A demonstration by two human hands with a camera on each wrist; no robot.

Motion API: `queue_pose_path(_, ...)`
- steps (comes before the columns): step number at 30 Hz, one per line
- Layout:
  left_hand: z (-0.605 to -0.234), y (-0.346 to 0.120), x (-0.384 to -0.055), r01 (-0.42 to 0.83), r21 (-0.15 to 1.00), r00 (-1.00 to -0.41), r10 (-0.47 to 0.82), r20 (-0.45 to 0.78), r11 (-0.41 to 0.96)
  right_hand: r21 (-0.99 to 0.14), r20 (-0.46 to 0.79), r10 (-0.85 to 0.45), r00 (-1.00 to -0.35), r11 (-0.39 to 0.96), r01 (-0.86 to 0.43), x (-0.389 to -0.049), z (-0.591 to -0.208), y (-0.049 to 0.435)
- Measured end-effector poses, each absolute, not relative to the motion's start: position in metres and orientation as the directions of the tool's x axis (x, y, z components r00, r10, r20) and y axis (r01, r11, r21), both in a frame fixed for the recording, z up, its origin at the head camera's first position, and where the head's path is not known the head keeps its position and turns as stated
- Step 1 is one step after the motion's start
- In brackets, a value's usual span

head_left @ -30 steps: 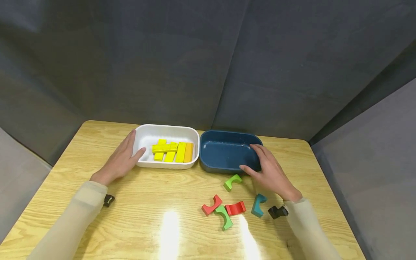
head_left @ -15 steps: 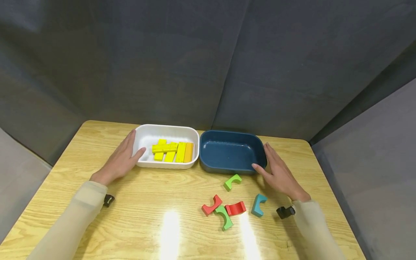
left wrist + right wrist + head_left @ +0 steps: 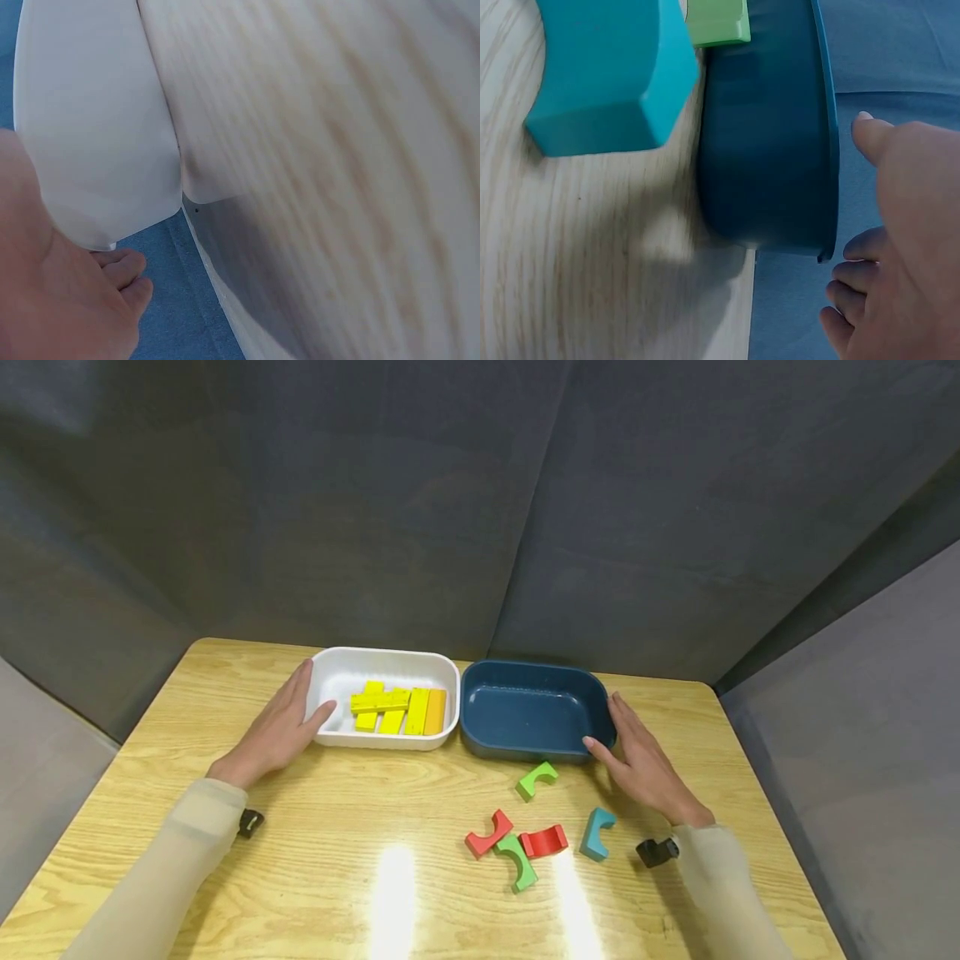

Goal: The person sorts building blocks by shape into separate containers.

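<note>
A white tray (image 3: 330,681) and a dark blue tray (image 3: 525,710) stand side by side at the table's back edge. Along the white tray's left end lies my left hand (image 3: 276,731), fingers extended and thumb over the front rim. Yellow blocks (image 3: 380,702) and an orange block (image 3: 435,712) are in that tray. My right hand (image 3: 647,768) is at the blue tray's right end; in the right wrist view its thumb and fingers stand slightly off the rim. No blocks show inside the blue tray. Neither hand grips anything.
Arch-shaped blocks lie on the wooden table in front of the blue tray: a light green one (image 3: 527,787), two red ones including a left one (image 3: 480,843), a green one (image 3: 523,870) and a teal one (image 3: 590,839). A dark curtain (image 3: 375,510) hangs behind.
My right hand has shifted right, from over the blue tray's right end to alongside it, and the tray's right end now shows. The left hand, trays and blocks stay put.
</note>
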State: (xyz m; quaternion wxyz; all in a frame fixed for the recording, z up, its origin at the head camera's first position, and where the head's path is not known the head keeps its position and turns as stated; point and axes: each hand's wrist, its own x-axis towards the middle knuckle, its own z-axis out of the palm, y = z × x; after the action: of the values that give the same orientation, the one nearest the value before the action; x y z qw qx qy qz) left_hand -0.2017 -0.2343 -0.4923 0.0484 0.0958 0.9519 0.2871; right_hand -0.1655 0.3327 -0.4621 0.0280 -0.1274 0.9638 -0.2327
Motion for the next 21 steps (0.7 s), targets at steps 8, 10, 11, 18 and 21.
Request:
queue_pose_path(8,-0.4921,-0.2348,-0.2014,0.168,0.569,-0.977,0.214,-0.014,0.805,-0.479,0.01,-0.272,-0.962,0.844,-0.243,-0.167,-0.4682,0.334)
queue_pose_path(10,-0.492,-0.235,-0.2015,0.168,0.57,-0.976,0.215,-0.015,0.804,-0.487,0.006,-0.275,-0.961,0.839,-0.243,-0.1673,-0.4692,0.3341)
queue_pose_path(11,-0.4918,-0.2351,-0.2012,0.167,0.571,-0.977,0.215,-0.017,0.804,-0.49,0.004,-0.277,-0.961,0.837,-0.243,-0.1675,-0.4694,0.3341)
queue_pose_path(18,-0.4919,-0.235,-0.2014,0.157,0.567,-0.977,0.209,-0.027,0.808,-0.491,-0.021,-0.275,-0.961,0.84,-0.23,-0.1672,-0.47,0.3326)
queue_pose_path(21,-0.4922,-0.235,-0.2018,0.157,0.574,-0.977,0.211,-0.029,0.804,-0.48,-0.03,-0.27,-0.962,0.849,-0.223,-0.167,-0.4704,0.3323)
